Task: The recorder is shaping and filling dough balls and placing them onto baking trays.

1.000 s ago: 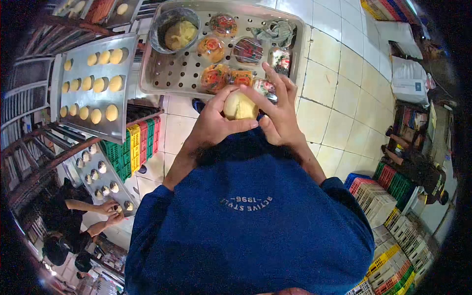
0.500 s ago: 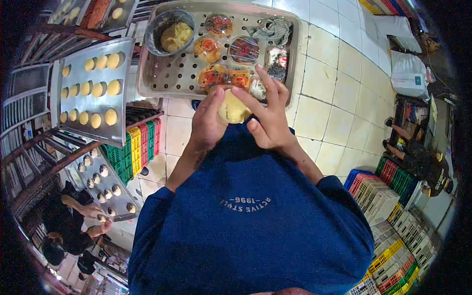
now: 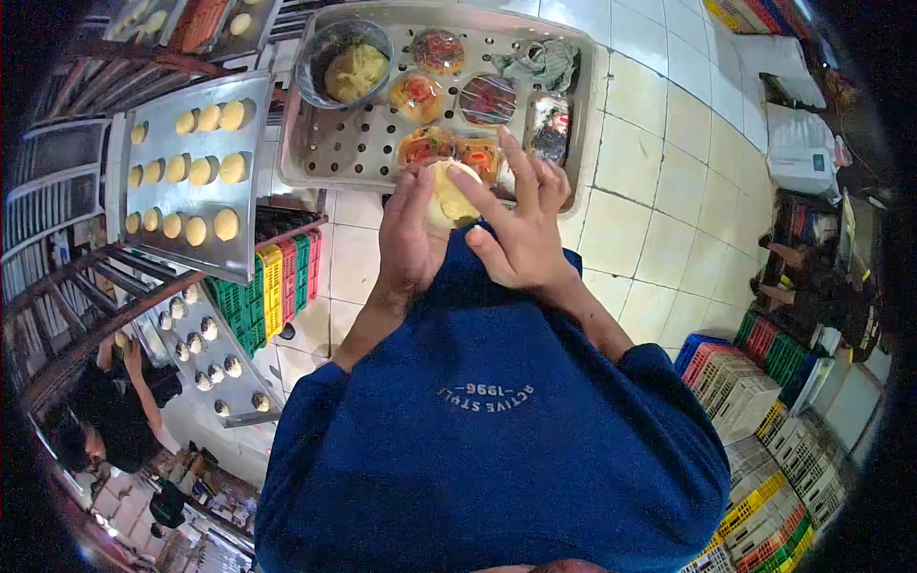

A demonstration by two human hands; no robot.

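A ball of pale yellow dough sits in my left hand, whose fingers are wrapped round its side. My right hand has its fingers apart, with the index finger pressing on the dough's top and the thumb held away from it. Just beyond my hands lies a perforated plastic tray bearing a bowl of yellow dough, several clear packs of topped breads and a crumpled checked cloth. To the left, a metal sheet on a rack holds rows of yellow dough rounds.
Below that sheet are another with dark-topped rounds, stacked coloured crates and a co-worker in dark clothing. Tiled floor shows at right, with crate stacks, white bags and another person.
The dough has turned and risen slightly as my left fingers moved up along it. My right thumb has moved away from it. The co-worker's hands have moved up, away from the lower sheet.
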